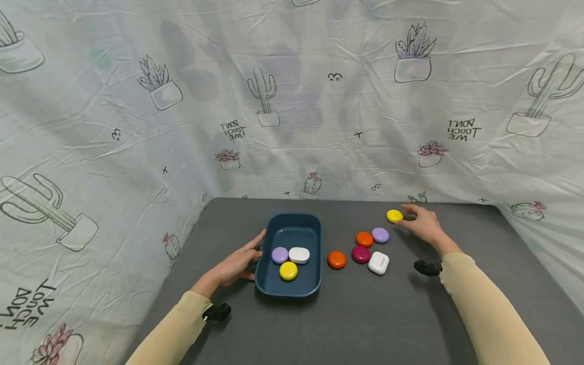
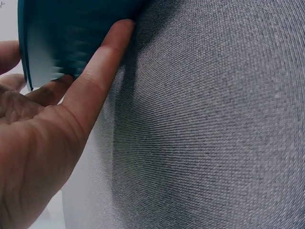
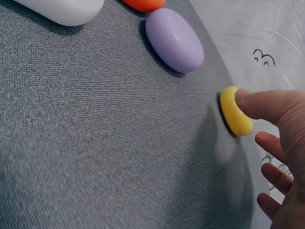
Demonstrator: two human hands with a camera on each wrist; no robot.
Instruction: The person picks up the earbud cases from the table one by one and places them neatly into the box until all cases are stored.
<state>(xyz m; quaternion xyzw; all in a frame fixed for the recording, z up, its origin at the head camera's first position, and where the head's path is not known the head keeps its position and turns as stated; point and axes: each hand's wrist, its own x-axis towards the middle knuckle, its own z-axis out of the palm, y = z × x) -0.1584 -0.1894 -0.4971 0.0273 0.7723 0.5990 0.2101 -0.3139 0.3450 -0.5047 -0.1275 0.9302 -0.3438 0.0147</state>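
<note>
In the head view my left hand (image 1: 235, 264) rests against the left side of a dark blue tray (image 1: 261, 276), its fingers extended along the wall. The left wrist view shows a straight digit lying along the tray's outer wall (image 2: 47, 62). Inside the tray lie a lavender rounded piece (image 1: 280, 255), a white oblong piece (image 1: 299, 255) and a yellow round piece (image 1: 288, 271). At the far right, my right hand (image 1: 423, 223) reaches to another yellow piece (image 1: 394, 216), thumb and fingers spread apart. The right wrist view has the thumb overlapping this yellow piece (image 3: 233, 117).
Right of the tray lie an orange piece (image 1: 336, 260), a second orange piece (image 1: 364, 239), a magenta piece (image 1: 361, 254), a lavender piece (image 1: 380, 235) and a small white rounded case (image 1: 378, 263). A cactus-print curtain (image 1: 292, 101) hangs behind the grey table (image 1: 365, 314).
</note>
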